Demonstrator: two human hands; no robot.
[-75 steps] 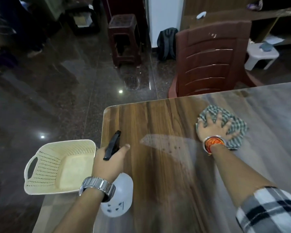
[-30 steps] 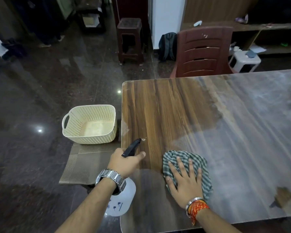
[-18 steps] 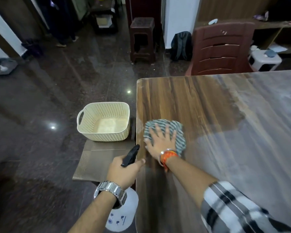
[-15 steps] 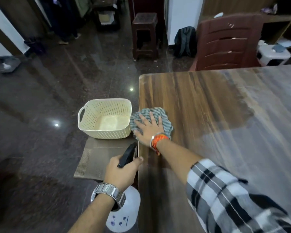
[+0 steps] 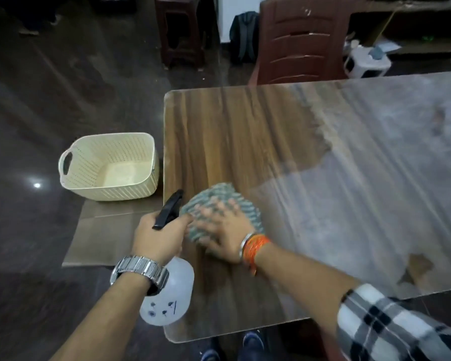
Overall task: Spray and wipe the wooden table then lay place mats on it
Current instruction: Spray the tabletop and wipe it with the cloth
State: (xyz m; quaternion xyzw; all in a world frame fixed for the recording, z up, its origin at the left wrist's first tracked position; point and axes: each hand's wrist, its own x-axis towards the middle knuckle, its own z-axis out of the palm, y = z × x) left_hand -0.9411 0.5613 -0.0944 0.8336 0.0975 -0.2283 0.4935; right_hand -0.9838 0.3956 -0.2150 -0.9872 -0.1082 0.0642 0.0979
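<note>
The wooden table [image 5: 240, 131] fills the middle and right; its left part looks dark and wiped, its right part hazy. My right hand [image 5: 223, 230] presses flat on a green checked cloth [image 5: 229, 199] near the table's left edge, blurred by motion. My left hand [image 5: 158, 234] grips a white spray bottle [image 5: 168, 295] with a black trigger head [image 5: 169, 208], held at the table's left edge, just left of the cloth. Brown place mats [image 5: 102, 238] lie on a low surface left of the table.
A cream perforated basket [image 5: 110, 166] stands on the mats' far end. A dark red chair [image 5: 302, 40] is at the table's far side, with a brown stool [image 5: 180, 27], a backpack [image 5: 244, 35] and a white stool [image 5: 367, 63] behind.
My right hand slid the cloth from the far left edge near the basket back toward me, ending beside the spray bottle. My left hand kept hold of the bottle.
</note>
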